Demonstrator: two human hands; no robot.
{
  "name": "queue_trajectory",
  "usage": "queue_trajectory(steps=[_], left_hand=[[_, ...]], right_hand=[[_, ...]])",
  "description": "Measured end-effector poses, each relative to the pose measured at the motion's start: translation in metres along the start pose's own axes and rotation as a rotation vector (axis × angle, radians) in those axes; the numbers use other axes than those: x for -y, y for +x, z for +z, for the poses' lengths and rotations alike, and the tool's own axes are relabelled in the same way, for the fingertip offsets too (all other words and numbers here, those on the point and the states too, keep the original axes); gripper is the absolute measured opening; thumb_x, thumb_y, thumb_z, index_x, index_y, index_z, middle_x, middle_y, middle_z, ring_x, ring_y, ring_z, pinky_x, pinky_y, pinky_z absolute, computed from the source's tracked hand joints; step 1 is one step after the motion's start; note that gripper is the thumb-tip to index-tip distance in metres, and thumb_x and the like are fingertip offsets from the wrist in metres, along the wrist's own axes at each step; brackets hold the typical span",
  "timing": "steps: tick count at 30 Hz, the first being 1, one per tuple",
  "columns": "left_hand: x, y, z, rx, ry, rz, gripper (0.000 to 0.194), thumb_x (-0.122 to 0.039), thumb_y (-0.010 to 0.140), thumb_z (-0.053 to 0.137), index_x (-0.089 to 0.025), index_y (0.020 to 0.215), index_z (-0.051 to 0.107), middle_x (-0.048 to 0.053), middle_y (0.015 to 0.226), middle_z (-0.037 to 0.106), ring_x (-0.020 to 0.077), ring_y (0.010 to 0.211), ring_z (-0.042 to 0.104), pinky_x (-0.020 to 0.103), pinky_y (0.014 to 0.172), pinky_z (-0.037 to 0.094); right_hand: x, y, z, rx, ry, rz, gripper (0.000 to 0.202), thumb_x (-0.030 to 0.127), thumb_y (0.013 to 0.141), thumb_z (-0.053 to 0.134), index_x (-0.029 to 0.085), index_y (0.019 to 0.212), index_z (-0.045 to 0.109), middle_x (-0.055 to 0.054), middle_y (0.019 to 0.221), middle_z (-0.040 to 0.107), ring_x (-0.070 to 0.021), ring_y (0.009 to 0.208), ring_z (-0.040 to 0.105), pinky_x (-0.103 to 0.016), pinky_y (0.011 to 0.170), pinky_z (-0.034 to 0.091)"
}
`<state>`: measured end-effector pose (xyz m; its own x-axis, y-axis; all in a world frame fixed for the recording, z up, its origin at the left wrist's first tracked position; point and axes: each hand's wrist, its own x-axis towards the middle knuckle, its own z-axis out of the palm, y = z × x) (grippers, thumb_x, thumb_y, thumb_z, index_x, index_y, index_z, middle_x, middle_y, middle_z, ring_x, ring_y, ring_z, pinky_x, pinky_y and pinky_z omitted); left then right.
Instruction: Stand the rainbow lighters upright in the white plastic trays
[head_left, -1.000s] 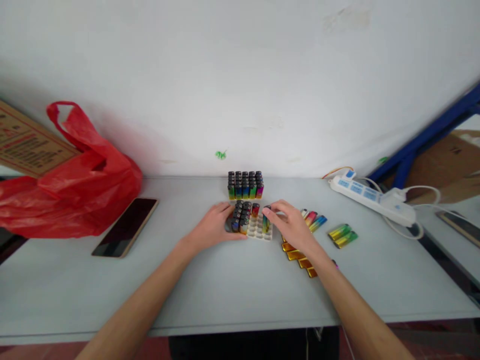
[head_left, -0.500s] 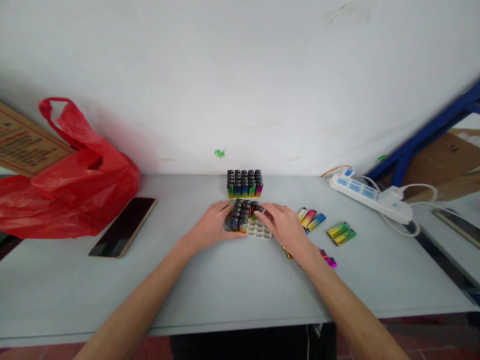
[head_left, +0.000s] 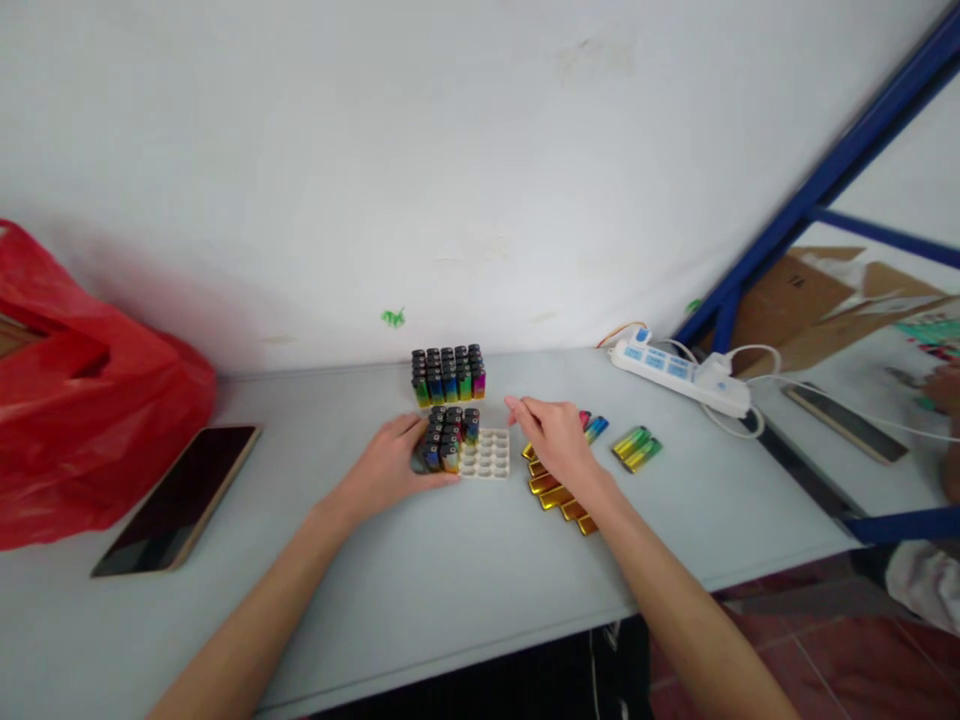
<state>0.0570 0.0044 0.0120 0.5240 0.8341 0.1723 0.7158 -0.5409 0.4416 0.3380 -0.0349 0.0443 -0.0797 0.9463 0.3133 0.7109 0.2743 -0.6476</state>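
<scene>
My left hand [head_left: 390,462] is wrapped round the left side of a white tray [head_left: 486,454] with round holes. Several upright lighters with black tops [head_left: 444,438] fill the tray's left part, while its right part shows bare holes. My right hand [head_left: 551,430] hangs over loose gold and coloured lighters [head_left: 559,497] lying right of the tray. Its fingers are curled together, and whatever is between them cannot be made out. Behind the tray stands a second block of upright lighters [head_left: 448,376].
A red plastic bag [head_left: 97,400] and a phone [head_left: 178,500] lie at the left. Two green-gold lighters [head_left: 637,449] lie right of my right hand. Farther right are a white power strip [head_left: 679,378] with cables, a blue frame [head_left: 817,190] and another phone [head_left: 846,421].
My right hand has moved off the tray towards the loose lighters. A lighter now stands at the back of the tray's third column. The view has turned right.
</scene>
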Motion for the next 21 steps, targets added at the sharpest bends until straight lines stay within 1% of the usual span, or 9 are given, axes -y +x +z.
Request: queue_trajectory(steps=[4,7,10,12,13,15,17,18,21], left_hand=[[0.002,0.001,0.001,0.005,-0.007,-0.008,0.072,-0.074,0.075,0.085,-0.019,0.118,0.075,0.019,0.129,0.076,0.0417,0.122,0.071,0.055,0.111,0.057],[0.005,0.000,0.004,-0.022,-0.004,0.008,0.072,-0.075,0.075,0.085,-0.020,0.121,0.074,0.018,0.131,0.076,0.0417,0.124,0.071,0.057,0.113,0.056],[0.007,0.000,0.006,-0.047,-0.003,0.026,0.073,-0.077,0.074,0.084,-0.022,0.120,0.075,0.018,0.129,0.077,0.0422,0.123,0.071,0.058,0.112,0.056],[0.007,0.000,0.006,-0.043,-0.008,0.025,0.075,-0.079,0.075,0.082,-0.021,0.121,0.075,0.018,0.130,0.077,0.0432,0.124,0.071,0.059,0.113,0.056],[0.007,-0.001,0.006,-0.039,-0.011,0.019,0.076,-0.079,0.075,0.081,-0.020,0.122,0.075,0.019,0.131,0.076,0.0436,0.125,0.071,0.059,0.113,0.056],[0.006,-0.001,0.006,-0.031,-0.016,0.005,0.079,-0.081,0.075,0.081,-0.018,0.122,0.075,0.020,0.133,0.075,0.0435,0.128,0.070,0.058,0.115,0.055],[0.005,0.000,0.006,-0.021,-0.017,-0.002,0.081,-0.082,0.074,0.080,-0.017,0.122,0.075,0.020,0.133,0.075,0.0427,0.128,0.070,0.056,0.116,0.054],[0.005,0.000,0.006,-0.016,-0.014,-0.002,0.081,-0.083,0.075,0.079,-0.017,0.122,0.075,0.020,0.133,0.075,0.0423,0.128,0.070,0.056,0.116,0.054],[0.006,0.000,0.007,-0.007,0.003,0.006,0.080,-0.082,0.076,0.079,-0.016,0.121,0.075,0.021,0.130,0.075,0.0426,0.125,0.071,0.057,0.114,0.054]], right_hand=[[-0.006,0.005,-0.018,-0.091,0.020,0.059,0.071,0.072,0.111,0.030,0.024,0.075,0.068,-0.001,0.061,0.062,-0.0175,0.058,0.058,-0.030,0.071,0.041],[-0.018,0.001,-0.045,-0.226,-0.014,0.127,0.069,0.072,0.111,0.032,0.024,0.074,0.067,0.000,0.059,0.058,-0.0182,0.058,0.057,-0.031,0.068,0.040],[-0.038,-0.019,-0.077,-0.354,-0.116,0.202,0.074,0.074,0.110,0.029,0.023,0.073,0.068,-0.001,0.059,0.056,-0.0204,0.061,0.057,-0.033,0.067,0.039],[-0.056,-0.041,-0.094,-0.380,-0.196,0.251,0.077,0.075,0.110,0.025,0.023,0.075,0.071,-0.003,0.064,0.059,-0.0218,0.064,0.058,-0.035,0.069,0.041],[-0.066,-0.055,-0.100,-0.365,-0.249,0.252,0.077,0.076,0.109,0.027,0.022,0.079,0.073,-0.005,0.071,0.063,-0.0231,0.069,0.061,-0.036,0.073,0.043],[-0.087,-0.081,-0.106,-0.360,-0.350,0.294,0.076,0.086,0.101,0.037,0.021,0.093,0.076,-0.009,0.083,0.068,-0.0252,0.074,0.062,-0.039,0.077,0.047],[-0.106,-0.104,-0.103,-0.355,-0.406,0.380,0.085,0.094,0.092,0.046,0.018,0.115,0.077,-0.012,0.095,0.070,-0.0258,0.075,0.062,-0.043,0.081,0.052],[-0.114,-0.113,-0.100,-0.346,-0.411,0.406,0.090,0.095,0.090,0.048,0.016,0.123,0.076,-0.016,0.104,0.070,-0.0276,0.080,0.064,-0.046,0.086,0.054],[-0.127,-0.128,-0.088,-0.328,-0.457,0.409,0.091,0.094,0.088,0.051,0.014,0.126,0.076,-0.023,0.119,0.069,-0.0376,0.107,0.067,-0.056,0.104,0.052]])
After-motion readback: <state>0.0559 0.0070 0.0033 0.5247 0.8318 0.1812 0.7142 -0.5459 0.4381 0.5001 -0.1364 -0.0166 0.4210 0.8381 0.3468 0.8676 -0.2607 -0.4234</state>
